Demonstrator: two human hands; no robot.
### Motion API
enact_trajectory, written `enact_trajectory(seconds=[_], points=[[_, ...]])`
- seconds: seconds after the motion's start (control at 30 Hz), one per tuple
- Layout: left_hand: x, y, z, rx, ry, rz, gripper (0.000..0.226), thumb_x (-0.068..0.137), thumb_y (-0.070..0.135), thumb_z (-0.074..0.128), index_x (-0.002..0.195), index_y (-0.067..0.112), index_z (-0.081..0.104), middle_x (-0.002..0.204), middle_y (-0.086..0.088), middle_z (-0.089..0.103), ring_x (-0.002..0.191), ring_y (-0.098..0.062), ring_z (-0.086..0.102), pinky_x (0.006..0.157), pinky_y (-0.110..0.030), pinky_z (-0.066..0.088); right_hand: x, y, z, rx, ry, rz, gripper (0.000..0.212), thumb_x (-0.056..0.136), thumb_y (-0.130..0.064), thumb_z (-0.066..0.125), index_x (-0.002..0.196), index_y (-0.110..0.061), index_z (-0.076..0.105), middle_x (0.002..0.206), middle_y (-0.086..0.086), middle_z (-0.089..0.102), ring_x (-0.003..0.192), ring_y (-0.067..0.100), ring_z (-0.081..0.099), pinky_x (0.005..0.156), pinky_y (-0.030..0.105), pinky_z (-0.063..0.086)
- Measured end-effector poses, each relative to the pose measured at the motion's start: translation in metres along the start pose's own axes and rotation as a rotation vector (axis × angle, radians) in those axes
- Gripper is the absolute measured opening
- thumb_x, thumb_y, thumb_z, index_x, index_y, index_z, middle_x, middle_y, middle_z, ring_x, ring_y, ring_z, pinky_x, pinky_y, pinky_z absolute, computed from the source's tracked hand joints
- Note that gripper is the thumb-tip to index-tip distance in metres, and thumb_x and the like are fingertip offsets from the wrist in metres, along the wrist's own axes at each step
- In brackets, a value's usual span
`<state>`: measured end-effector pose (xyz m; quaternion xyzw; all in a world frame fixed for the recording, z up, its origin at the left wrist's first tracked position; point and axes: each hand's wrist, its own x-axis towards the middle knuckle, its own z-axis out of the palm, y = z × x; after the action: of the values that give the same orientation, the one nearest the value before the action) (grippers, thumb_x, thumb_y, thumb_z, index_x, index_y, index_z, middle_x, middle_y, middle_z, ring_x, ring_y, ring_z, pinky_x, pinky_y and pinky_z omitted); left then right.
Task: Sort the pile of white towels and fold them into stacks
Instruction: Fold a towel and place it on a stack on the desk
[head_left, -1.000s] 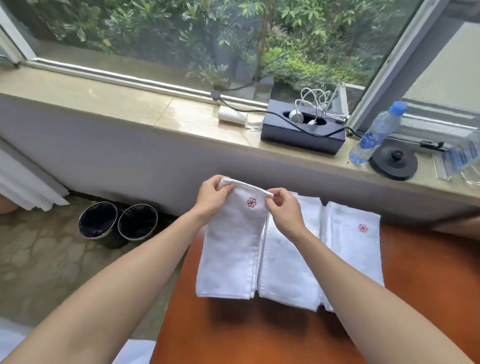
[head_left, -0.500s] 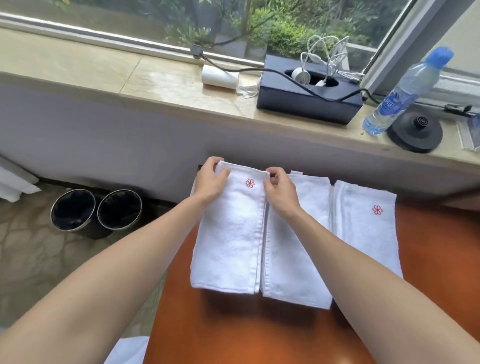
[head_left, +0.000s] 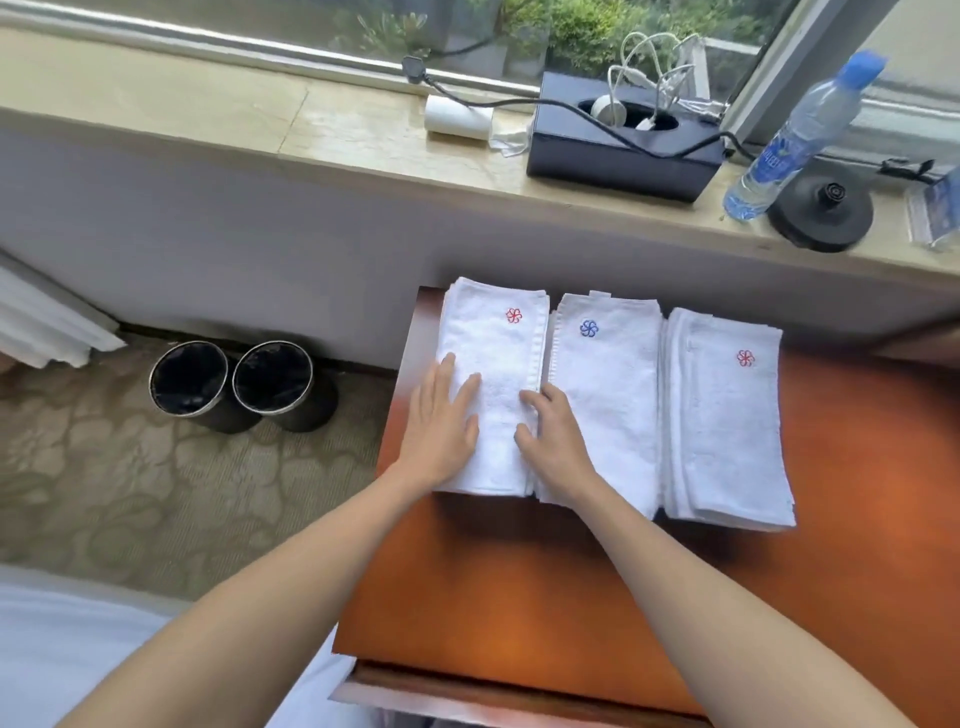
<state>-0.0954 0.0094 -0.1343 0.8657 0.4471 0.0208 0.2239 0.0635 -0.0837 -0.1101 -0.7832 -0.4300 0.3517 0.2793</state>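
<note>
Three folded white towel stacks (head_left: 608, 395) lie side by side on the wooden table (head_left: 519, 587).

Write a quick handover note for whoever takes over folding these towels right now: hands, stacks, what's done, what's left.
Left hand: open, flat on the left stack.
Right hand: open, fingertips at that stack's right edge.
Three folded stacks lie side by side on the wooden table: left, middle stack, right stack.
Done: all towels in view are folded.
Left: probably just squaring the left stack; no loose towels in view.
</note>
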Motion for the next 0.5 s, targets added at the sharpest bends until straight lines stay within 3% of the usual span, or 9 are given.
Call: enact_trajectory(seconds=[0.17, 0.5], points=[[-0.049, 0.005, 0.010, 0.194, -0.048, 0.060, 0.059, 0.103, 0.031, 0.043, 0.160, 0.021, 0.029, 0.172, -0.012, 0.001, 0.159, -0.032, -0.001, 0.126, -0.050, 0.006, -0.053, 0.013, 0.009, -0.042, -0.040, -0.051, 0.051, 0.096, -0.003, 0.056, 0.146, -0.007, 0.052, 0.165, 0.007, 0.026, 0.154, 0.018, 0.024, 0.121, 0.019, 0.017], [-0.087, 0.051, 0.017, 0.219, -0.032, 0.018, 0.061, 0.104, 0.036, 0.038, 0.161, 0.019, 0.025, 0.172, -0.007, 0.007, 0.159, -0.028, 0.001, 0.125, -0.056, -0.004, -0.099, 0.046, -0.028, -0.267, 0.101, -0.140, 0.041, 0.103, -0.010, 0.053, 0.144, -0.006, 0.055, 0.163, 0.012, 0.036, 0.154, 0.028, 0.027, 0.127, 0.038, 0.022]])
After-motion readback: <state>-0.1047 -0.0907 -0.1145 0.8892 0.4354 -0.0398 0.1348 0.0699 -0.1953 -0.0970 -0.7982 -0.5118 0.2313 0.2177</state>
